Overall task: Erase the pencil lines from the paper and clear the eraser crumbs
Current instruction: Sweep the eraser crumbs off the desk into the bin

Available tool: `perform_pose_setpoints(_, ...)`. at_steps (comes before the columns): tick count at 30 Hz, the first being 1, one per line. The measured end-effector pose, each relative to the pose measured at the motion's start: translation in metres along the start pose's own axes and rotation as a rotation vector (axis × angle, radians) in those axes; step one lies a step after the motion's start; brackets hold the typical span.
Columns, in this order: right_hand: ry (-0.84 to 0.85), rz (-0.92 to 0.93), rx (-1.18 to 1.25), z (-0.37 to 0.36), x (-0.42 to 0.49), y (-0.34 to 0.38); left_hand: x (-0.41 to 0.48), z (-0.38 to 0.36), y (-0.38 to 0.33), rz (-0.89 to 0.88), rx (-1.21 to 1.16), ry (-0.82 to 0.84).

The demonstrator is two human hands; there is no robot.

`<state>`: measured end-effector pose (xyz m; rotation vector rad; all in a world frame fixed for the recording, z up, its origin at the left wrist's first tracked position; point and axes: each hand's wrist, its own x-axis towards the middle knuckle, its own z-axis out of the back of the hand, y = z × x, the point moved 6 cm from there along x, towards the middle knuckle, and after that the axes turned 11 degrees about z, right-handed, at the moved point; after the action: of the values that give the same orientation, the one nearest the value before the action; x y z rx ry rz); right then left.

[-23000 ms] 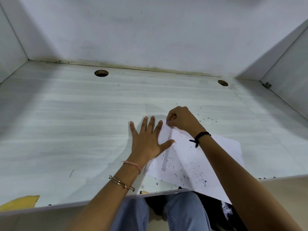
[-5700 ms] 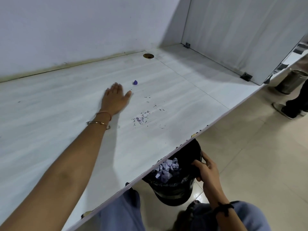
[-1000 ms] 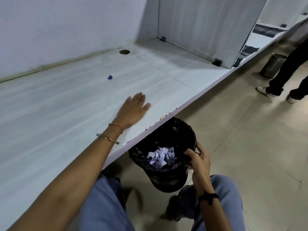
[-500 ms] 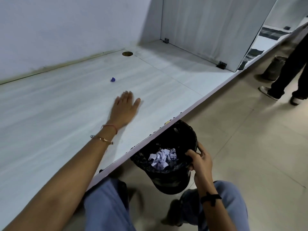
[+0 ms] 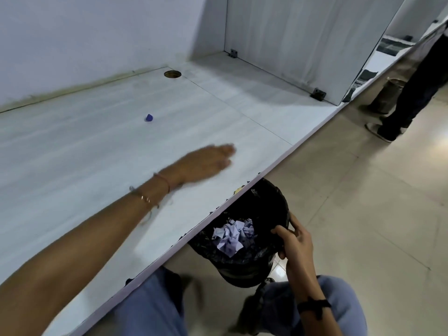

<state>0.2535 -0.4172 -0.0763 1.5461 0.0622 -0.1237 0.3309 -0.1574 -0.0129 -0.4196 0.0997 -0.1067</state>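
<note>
My left hand (image 5: 204, 163) lies flat with straight fingers on the white desk (image 5: 97, 166), close to its front edge and blurred by motion. A small blue eraser (image 5: 149, 117) sits alone farther back on the desk. Below the desk's edge my right hand (image 5: 294, 241) grips the rim of a black bin (image 5: 264, 202), which is tilted toward the edge. Crumpled white paper (image 5: 232, 235) lies inside the bin. A few dark crumbs (image 5: 247, 181) cling along the desk's front edge.
A round cable hole (image 5: 172, 74) is at the back of the desk. A white partition (image 5: 303, 32) closes the desk on the right. On the tiled floor at far right stand another person's legs (image 5: 409, 93) and a metal bin (image 5: 388, 95). My knees are under the desk.
My left hand has swept forward and right across the desk toward its front edge above the bin. My right hand keeps hold of the bin rim.
</note>
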Motion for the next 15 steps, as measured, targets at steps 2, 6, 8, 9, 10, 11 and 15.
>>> perform_pose_setpoints(2,-0.008,-0.003,0.007,-0.001,0.001,0.003,-0.029,-0.016,-0.038,-0.194,-0.103,0.110)
perform_pose_setpoints(6,-0.023,-0.011,0.023,0.001,0.000,0.005,-0.009,0.031,0.008,0.051,-0.054,-0.305)
perform_pose_setpoints(8,-0.028,-0.003,0.027,0.004,-0.003,0.006,0.005,0.045,0.067,0.379,0.134,-0.362)
perform_pose_setpoints(9,-0.031,-0.001,0.031,0.006,-0.005,0.006,0.008,0.043,0.081,0.427,0.241,-0.352)
perform_pose_setpoints(10,-0.033,0.000,0.035,0.008,-0.006,0.006,0.012,0.036,0.082,0.401,0.298,-0.338)
perform_pose_setpoints(11,-0.033,-0.002,0.036,0.009,-0.007,0.006,0.015,0.028,0.068,0.329,0.289,-0.327)
perform_pose_setpoints(15,-0.051,-0.023,0.030,0.013,-0.008,0.001,-0.006,-0.027,-0.034,-0.050,0.175,-0.059)
